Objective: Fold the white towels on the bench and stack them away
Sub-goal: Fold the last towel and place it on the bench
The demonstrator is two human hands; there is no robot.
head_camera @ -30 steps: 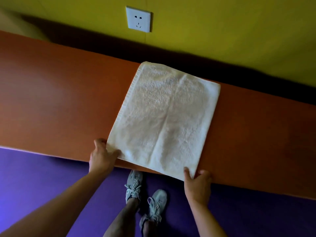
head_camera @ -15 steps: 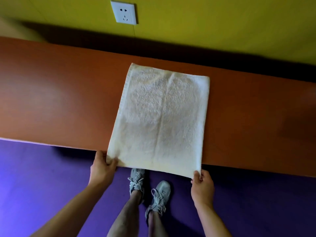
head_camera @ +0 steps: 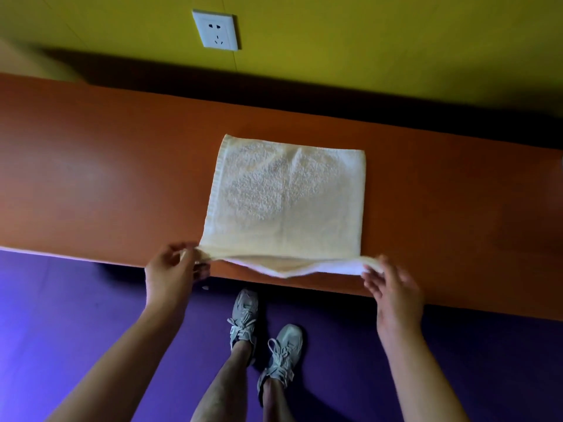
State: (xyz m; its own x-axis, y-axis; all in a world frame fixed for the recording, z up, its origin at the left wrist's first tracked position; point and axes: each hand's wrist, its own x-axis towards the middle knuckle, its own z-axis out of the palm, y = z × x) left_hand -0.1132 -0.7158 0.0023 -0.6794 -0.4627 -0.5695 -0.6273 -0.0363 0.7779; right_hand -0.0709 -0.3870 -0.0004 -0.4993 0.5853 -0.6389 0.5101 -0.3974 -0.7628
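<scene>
The left hand [head_camera: 170, 269], at about 8 o'clock from the middle of the view, pinches the near left corner of the white towel [head_camera: 286, 202] between thumb and curled fingers and holds that corner raised off the bench [head_camera: 100, 178]. The towel lies near the middle of the orange bench, its far part flat on the surface, its near edge lifted and sagging between the two hands, with a second layer showing beneath. At 6 o'clock, on the purple floor [head_camera: 61, 315], stand the person's two grey shoes [head_camera: 265, 339]. The right hand [head_camera: 393, 290], at about 4 o'clock, has the near right corner of the towel at its fingertips; the fingers are spread and blurred, so I cannot tell whether they grip the cloth. At 12 o'clock a white wall socket [head_camera: 215, 29] sits on the yellow wall [head_camera: 396, 41].
</scene>
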